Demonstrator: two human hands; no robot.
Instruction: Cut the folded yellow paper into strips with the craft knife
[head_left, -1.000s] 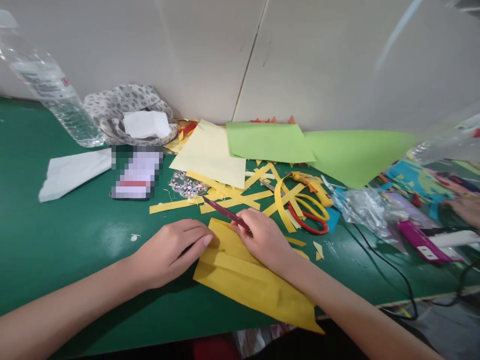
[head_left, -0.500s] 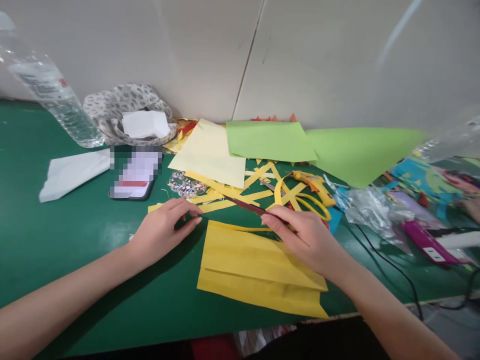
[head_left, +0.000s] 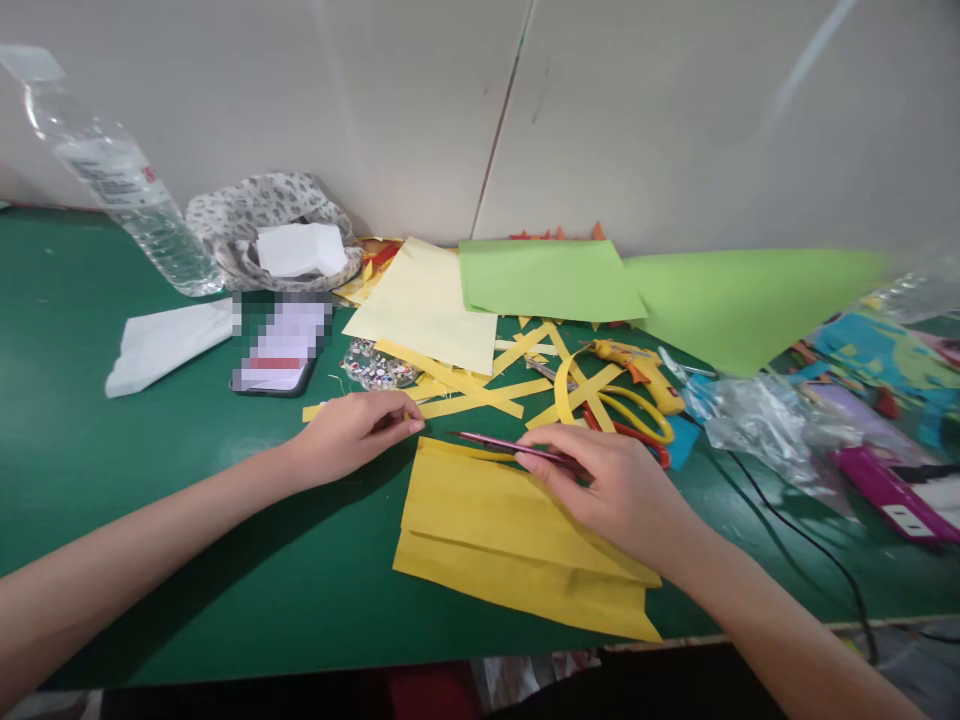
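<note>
My right hand (head_left: 600,475) grips a slim, dark red pointed tool (head_left: 491,442); I cannot tell whether it is tweezers or a pen. Its tip points left, toward my left hand (head_left: 367,430). The left thumb and fingers are pinched together just short of that tip, and whatever they hold is too small to make out. Below the tool lie folded yellow paper sheets (head_left: 517,530), partly covered by my right hand. Yellow paper strips (head_left: 465,390) criss-cross behind both hands. Scissors with yellow and red handles (head_left: 641,412) lie beyond my right hand.
At the back are a cream sheet (head_left: 427,305), green sheets (head_left: 551,280) and a yellow glue gun (head_left: 645,375). A phone (head_left: 281,350), cloth pouch (head_left: 217,215) and water bottle (head_left: 135,190) stand left. Crumpled plastic (head_left: 772,415) and a magenta power strip (head_left: 885,490) lie right.
The tool in my right hand has come down and lies flatter, its tip nearer my left fingers. My left hand has moved slightly right and its fingers have closed. The view has shifted slightly.
</note>
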